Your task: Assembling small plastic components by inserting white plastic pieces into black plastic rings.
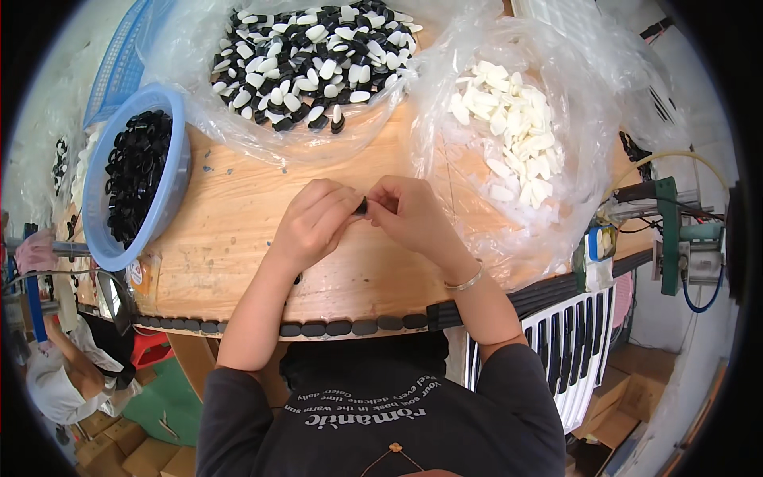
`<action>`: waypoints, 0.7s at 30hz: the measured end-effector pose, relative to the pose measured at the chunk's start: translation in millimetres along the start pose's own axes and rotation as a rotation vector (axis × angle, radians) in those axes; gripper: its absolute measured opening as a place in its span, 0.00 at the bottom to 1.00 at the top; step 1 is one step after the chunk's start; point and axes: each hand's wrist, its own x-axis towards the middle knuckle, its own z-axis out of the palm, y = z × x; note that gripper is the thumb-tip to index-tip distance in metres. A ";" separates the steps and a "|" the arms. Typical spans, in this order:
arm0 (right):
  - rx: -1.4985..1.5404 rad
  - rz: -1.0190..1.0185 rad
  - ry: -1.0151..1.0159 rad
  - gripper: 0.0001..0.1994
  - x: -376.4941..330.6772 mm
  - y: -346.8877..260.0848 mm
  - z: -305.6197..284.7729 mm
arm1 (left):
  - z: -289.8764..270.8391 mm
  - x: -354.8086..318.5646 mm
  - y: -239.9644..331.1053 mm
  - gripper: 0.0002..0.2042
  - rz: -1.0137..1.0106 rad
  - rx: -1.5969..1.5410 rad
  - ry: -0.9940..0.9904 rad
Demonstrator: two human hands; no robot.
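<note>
My left hand (316, 222) and my right hand (409, 216) meet over the middle of the wooden table. Between their fingertips is a small black plastic piece (362, 207), mostly hidden by the fingers. The left hand pinches it from one side, and the right thumb and forefinger close on its other side. Whether a white piece is also in the fingers cannot be seen. Beyond the hands lies a heap of black pieces with white oval tops (314, 63) on transparent plastic. Loose white oval pieces (517, 119) fill another plastic bag (445, 135) at the right.
A blue basin (181, 171) of black pieces (137, 175) stands at the left, before a blue basket (111, 71). Black oval pieces (350, 327) line the near edge. A green-framed device (666, 230) sits at the far right. Another person (67, 374) works at the lower left.
</note>
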 end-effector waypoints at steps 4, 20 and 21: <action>-0.171 -0.160 0.113 0.03 -2.8 -10.6 0.3 | -0.7 -0.6 3.6 0.14 -0.114 -0.054 -0.015; 0.361 0.161 -0.084 0.05 10.8 5.2 -10.0 | -1.1 -1.6 0.2 0.15 0.009 0.015 -0.027; 0.404 0.224 -0.120 0.05 11.5 6.4 -10.8 | -1.2 -1.5 -0.3 0.15 0.017 0.019 -0.022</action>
